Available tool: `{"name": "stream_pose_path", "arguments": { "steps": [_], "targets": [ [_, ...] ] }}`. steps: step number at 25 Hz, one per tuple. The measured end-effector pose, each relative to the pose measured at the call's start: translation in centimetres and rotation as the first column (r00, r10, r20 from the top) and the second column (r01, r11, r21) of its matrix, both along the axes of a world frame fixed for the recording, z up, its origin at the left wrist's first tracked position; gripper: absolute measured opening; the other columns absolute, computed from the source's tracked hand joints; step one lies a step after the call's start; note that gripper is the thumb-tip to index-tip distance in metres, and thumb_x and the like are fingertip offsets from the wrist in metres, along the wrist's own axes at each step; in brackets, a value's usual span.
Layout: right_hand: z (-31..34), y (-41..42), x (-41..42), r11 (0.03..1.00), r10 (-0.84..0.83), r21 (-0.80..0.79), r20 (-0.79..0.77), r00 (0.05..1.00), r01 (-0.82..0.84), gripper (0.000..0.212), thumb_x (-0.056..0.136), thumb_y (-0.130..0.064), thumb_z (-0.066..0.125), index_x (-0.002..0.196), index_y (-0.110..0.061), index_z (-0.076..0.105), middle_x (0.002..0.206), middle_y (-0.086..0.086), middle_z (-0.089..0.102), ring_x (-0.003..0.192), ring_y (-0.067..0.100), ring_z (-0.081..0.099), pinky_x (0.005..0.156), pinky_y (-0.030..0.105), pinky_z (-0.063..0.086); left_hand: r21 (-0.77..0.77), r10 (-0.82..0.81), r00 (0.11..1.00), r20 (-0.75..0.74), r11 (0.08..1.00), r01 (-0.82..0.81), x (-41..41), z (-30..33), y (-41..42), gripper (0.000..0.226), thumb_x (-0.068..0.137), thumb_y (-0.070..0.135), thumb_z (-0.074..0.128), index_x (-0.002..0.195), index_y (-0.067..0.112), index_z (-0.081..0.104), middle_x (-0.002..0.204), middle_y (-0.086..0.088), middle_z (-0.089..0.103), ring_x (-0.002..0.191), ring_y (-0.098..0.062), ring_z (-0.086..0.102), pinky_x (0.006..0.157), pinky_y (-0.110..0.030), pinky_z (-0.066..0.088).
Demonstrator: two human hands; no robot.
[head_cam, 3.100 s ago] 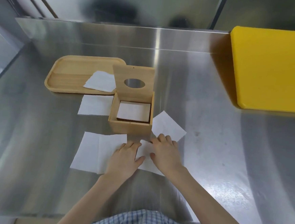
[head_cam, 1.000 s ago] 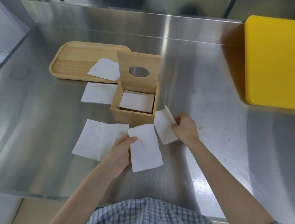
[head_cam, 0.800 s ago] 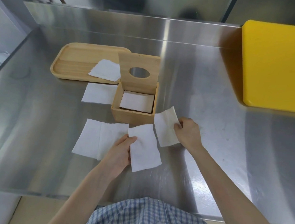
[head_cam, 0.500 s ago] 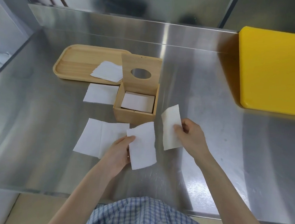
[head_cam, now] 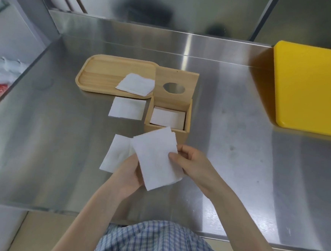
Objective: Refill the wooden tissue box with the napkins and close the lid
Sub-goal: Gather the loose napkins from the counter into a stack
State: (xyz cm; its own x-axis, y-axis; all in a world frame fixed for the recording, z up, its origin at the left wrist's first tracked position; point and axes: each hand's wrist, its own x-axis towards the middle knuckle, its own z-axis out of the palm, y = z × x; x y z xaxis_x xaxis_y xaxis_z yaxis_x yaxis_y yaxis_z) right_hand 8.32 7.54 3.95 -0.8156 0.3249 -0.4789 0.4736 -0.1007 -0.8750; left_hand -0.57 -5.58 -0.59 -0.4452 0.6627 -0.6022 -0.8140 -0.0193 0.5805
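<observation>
The wooden tissue box stands on the steel counter with its lid upright, a round hole in it. White napkins lie inside the box. In front of the box, both hands hold folded napkins stacked together above the counter. My left hand supports them from beneath and is partly hidden. My right hand pinches their right edge. One napkin lies flat on the counter under my left hand.
A wooden tray left of the box carries a folded napkin. Another napkin lies between tray and box. A yellow board sits at the far right. The counter's front edge runs close to my body.
My right hand has lifted its napkin off the counter and brought it left onto the napkin in my left hand. Both hands now hold the two together.
</observation>
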Motion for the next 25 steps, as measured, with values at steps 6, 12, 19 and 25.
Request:
{"name": "stream_pose_path", "arguments": {
  "steps": [6, 12, 19, 25],
  "targets": [
    [-1.4, -2.9, -2.0, 0.988, -0.084, 0.136, 0.072, 0.994, 0.074, 0.019, 0.093, -0.014, 0.053, 0.108, -0.009, 0.062, 0.101, 0.000, 0.063, 0.090, 0.015, 0.057, 0.070, 0.018, 0.044, -0.064, 0.021, 0.992, -0.122, 0.998, -0.029, -1.7, 0.2, -3.0, 0.033, 0.099, 0.033, 0.031, 0.107, 0.018, 0.060, 0.113, -0.011, 0.058, 0.102, -0.027, 0.053, 0.086, -0.038, 0.043],
    [-3.2, -5.0, -4.2, 0.978, -0.161, 0.149, 0.094, 0.982, 0.146, 0.018, 0.092, -0.015, 0.052, 0.105, -0.008, 0.062, 0.100, 0.002, 0.064, 0.090, 0.017, 0.056, 0.076, 0.026, 0.044, -0.056, -0.077, 0.994, -0.083, 0.996, 0.072, -4.1, 0.0, -5.0, 0.046, 0.096, 0.046, 0.031, 0.123, 0.018, 0.055, 0.113, -0.004, 0.066, 0.097, -0.020, 0.064, 0.083, -0.036, 0.052],
    [-4.7, -6.0, -6.3, 0.954, -0.178, 0.261, 0.109, 0.978, 0.145, 0.018, 0.092, -0.025, 0.050, 0.084, -0.011, 0.059, 0.084, 0.005, 0.057, 0.084, 0.023, 0.058, 0.077, 0.037, 0.048, -0.085, -0.100, 0.979, -0.179, 0.993, 0.086, -6.4, -0.9, -7.1, 0.026, 0.096, 0.013, 0.040, 0.111, 0.009, 0.062, 0.091, 0.001, 0.077, 0.078, -0.013, 0.073, 0.069, -0.030, 0.059],
    [-6.9, -5.9, -6.9, 0.623, -0.165, 0.739, 0.444, 0.880, -0.256, 0.059, 0.090, -0.037, 0.054, 0.132, -0.002, 0.033, 0.129, 0.016, 0.043, 0.121, 0.032, 0.042, 0.091, 0.040, 0.046, -0.053, -0.090, 0.985, -0.148, 0.995, 0.083, -7.5, -1.3, -8.7, 0.025, 0.096, 0.012, 0.040, 0.106, 0.011, 0.062, 0.087, 0.001, 0.078, 0.076, -0.015, 0.074, 0.063, -0.031, 0.061]
  ]
}}
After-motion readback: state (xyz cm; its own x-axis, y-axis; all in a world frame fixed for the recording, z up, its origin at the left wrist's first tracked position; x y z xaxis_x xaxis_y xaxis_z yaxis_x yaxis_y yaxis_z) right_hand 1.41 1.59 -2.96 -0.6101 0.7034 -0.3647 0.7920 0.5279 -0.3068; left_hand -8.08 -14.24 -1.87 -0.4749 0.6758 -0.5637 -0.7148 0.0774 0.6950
